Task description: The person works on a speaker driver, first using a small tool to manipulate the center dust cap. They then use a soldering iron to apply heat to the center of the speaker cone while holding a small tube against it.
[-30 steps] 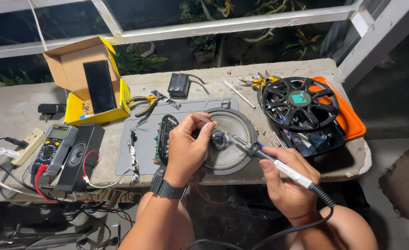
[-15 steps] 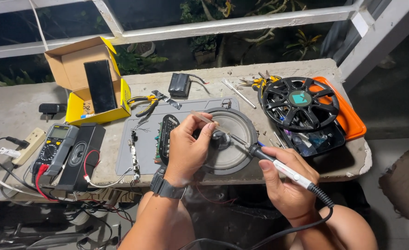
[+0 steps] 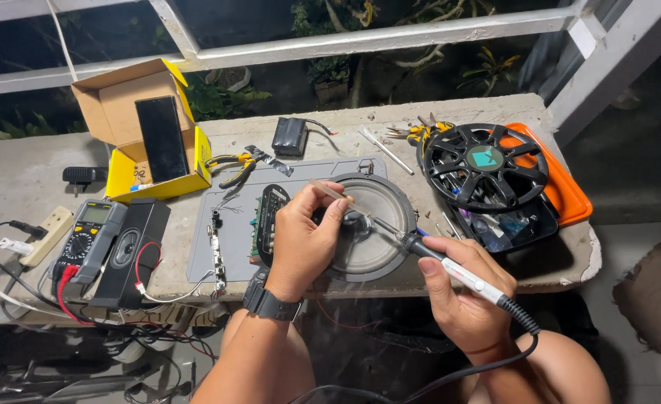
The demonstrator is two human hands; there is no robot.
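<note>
Hands apart | left hand (image 3: 306, 239) pinches solder wire (image 3: 329, 191) over speaker (image 3: 371, 224) | right hand (image 3: 461, 295) grips soldering iron (image 3: 435, 258), tip at speaker centre

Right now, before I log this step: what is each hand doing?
Left hand: closed, pinching a thin wire above the speaker.
Right hand: closed around the soldering iron.
</note>
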